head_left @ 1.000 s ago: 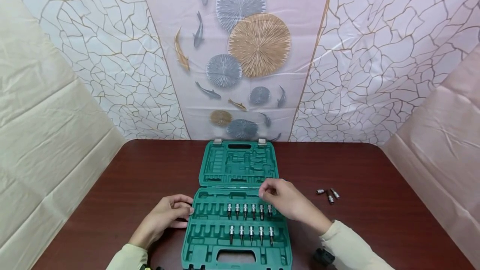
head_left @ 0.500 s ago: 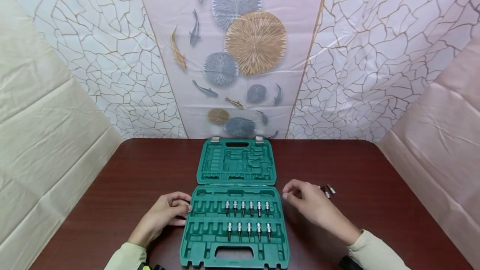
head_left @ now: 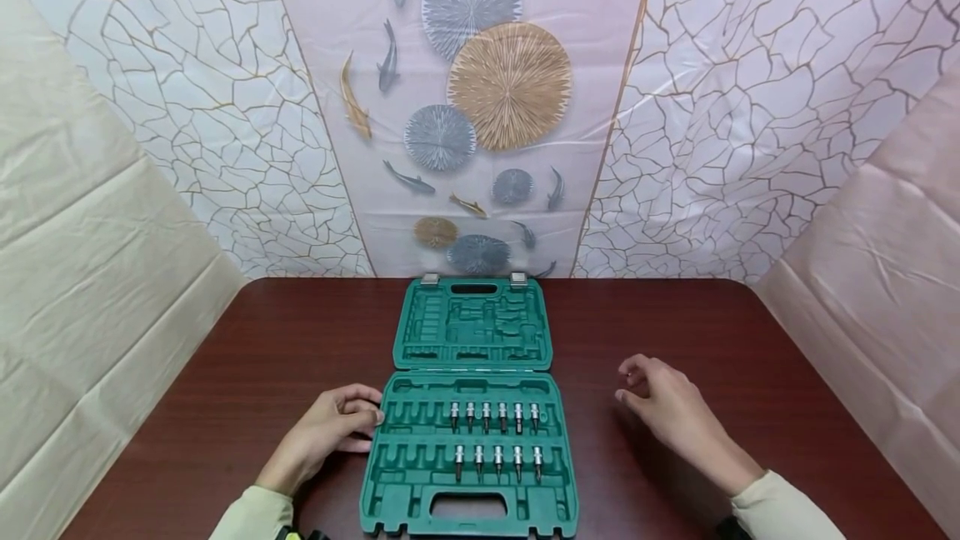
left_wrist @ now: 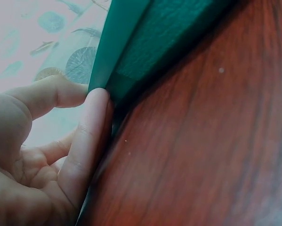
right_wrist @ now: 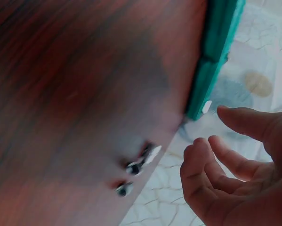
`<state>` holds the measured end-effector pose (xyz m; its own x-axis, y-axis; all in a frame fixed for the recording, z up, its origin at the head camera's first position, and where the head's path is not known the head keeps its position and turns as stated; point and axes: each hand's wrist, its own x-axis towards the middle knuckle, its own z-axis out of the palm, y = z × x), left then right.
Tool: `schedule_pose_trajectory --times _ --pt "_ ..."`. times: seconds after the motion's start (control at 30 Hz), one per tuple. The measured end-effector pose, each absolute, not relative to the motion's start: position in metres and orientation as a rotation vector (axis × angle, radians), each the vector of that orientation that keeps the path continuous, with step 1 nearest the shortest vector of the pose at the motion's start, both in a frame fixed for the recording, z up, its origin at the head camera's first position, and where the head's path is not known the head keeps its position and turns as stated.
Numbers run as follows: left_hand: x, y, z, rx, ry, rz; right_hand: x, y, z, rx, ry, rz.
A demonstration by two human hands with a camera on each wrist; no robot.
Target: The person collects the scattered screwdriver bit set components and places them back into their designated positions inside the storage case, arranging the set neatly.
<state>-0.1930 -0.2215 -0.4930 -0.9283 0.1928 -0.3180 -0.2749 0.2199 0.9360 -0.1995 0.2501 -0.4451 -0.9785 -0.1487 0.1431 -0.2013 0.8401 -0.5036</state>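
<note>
A green tool case [head_left: 375, 473] lies unfolded on the table. Two rows of several silver-topped bit sockets [head_left: 498, 461] stand in the right part of its lower half. My left hand [head_left: 326, 433] is at the case's left side, thumb and forefinger tips touching its edge [left_wrist: 124, 42] in the left wrist view. To the right of the case, my right hand [head_left: 678, 415] hovers over the table with loosely bent fingers and nothing between them. Loose bit sockets [right_wrist: 132, 167] lie near that hand in the right wrist view; in the head view the hand hides them.
The case's lid [head_left: 474, 323] lies back at the far side, its moulded slots bare. Dark red-brown table [head_left: 300, 332] surrounds the case. A patterned cloth [head_left: 480, 190] hangs behind the table's far edge, with plain cloth at both sides.
My right hand has moved from above the case to the right, over the loose bit sockets, which it now covers in the head view. The left hand has stayed at the case's edge.
</note>
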Motion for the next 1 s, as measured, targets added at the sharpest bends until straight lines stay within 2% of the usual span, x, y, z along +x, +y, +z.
schedule_pose_trajectory --times 0.4,1.0 --pt "-0.195 -0.222 -0.495 -0.078 2.121 1.748 -0.217 0.291 -0.465 0.251 -2.998 0.711" --pt "-0.195 -0.225 -0.495 -0.095 2.125 1.727 -0.224 0.289 -0.464 0.204 -3.115 0.622"
